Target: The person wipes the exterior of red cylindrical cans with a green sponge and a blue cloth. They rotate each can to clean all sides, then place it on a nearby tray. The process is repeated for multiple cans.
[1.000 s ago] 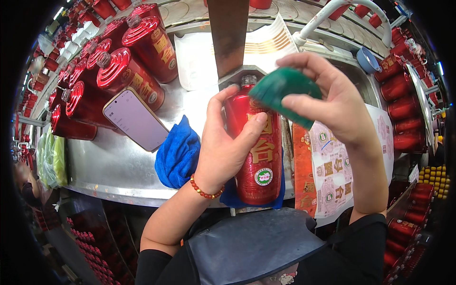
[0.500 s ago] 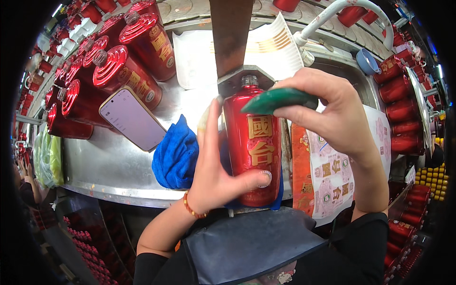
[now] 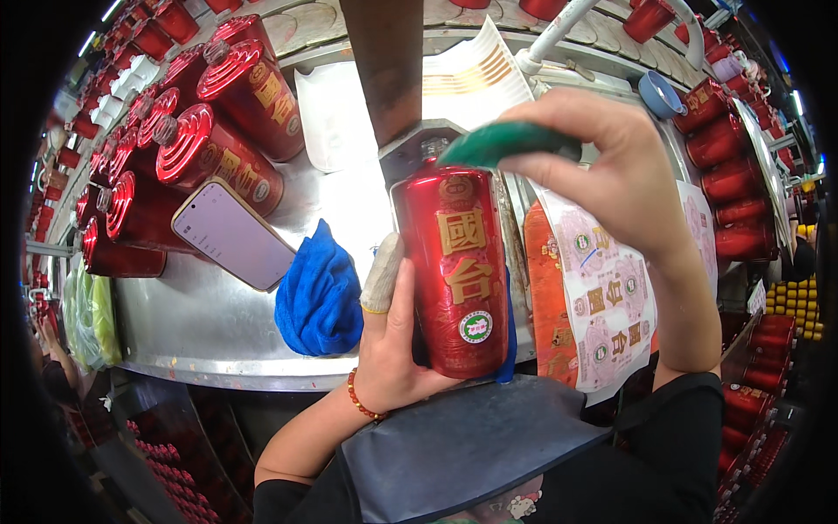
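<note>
A glossy red bottle (image 3: 432,288) with gold characters and a round green-and-white label lies in front of me, its clear neck away from me. My left hand (image 3: 384,354) steadies it, fingers along its left side and the palm's base by the bottom end. One finger wears a pale cloth cover (image 3: 381,275). Pinched in my right hand (image 3: 607,157) is a flat green scraper-like piece (image 3: 502,144), over the shoulder and partly hiding the neck. Whether it touches the bottle, I cannot tell. A blue cloth (image 3: 319,297) lies left of my left hand.
Several red bottles (image 3: 214,157) crowd the left side behind a phone (image 3: 236,234). On the right lie printed label sheets (image 3: 602,297) and an orange-red strip (image 3: 548,306). A brown post (image 3: 384,65) rises beyond the bottle; a blue bowl (image 3: 661,94) and a curved white pipe (image 3: 559,35) are farther right.
My left thumb has left the bottle's front and dropped to its bottom end, uncovering the round label. The green piece has shifted toward the neck. The whole view has shifted slightly.
</note>
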A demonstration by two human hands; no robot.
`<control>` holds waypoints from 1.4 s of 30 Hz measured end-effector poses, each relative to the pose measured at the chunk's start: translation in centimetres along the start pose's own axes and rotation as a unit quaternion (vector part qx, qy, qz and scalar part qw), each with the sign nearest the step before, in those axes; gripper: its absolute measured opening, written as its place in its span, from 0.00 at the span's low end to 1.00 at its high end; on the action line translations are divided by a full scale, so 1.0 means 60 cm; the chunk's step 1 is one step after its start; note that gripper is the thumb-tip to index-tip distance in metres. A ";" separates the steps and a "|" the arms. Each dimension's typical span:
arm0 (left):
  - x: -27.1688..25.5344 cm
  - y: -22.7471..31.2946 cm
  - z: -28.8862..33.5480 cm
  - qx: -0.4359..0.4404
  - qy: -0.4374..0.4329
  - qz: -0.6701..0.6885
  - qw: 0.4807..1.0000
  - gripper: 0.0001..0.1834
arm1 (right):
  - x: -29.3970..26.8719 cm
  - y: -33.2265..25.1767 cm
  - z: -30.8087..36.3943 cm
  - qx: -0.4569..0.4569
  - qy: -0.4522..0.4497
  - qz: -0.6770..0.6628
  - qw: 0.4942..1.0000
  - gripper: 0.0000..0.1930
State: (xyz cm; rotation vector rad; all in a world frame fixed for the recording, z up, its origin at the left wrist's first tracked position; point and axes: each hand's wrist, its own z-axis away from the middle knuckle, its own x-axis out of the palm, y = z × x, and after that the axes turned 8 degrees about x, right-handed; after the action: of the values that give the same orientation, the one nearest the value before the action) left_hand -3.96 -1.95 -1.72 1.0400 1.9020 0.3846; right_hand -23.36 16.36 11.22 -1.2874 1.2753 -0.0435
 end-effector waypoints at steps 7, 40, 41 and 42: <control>-0.002 0.004 -0.004 0.009 0.016 -0.006 1.000 0.72 | 0.011 -0.009 0.003 -0.055 -0.026 -0.020 0.998 0.11; 0.000 -0.003 0.010 -0.017 0.008 0.008 1.000 0.72 | 0.076 0.079 0.159 0.304 0.077 -0.293 0.903 0.14; 0.000 -0.003 0.013 -0.026 0.008 0.017 1.000 0.74 | 0.066 0.081 0.153 0.314 0.106 -0.254 0.909 0.15; -0.003 -0.003 0.013 -0.045 -0.001 0.051 0.998 0.76 | 0.061 0.072 0.151 0.277 0.109 -0.296 0.908 0.15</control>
State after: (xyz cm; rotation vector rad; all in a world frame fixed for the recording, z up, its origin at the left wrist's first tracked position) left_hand -3.34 -2.30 -2.14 1.0799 1.8168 0.5225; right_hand -18.11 21.67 3.56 -1.1334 0.9071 -0.9406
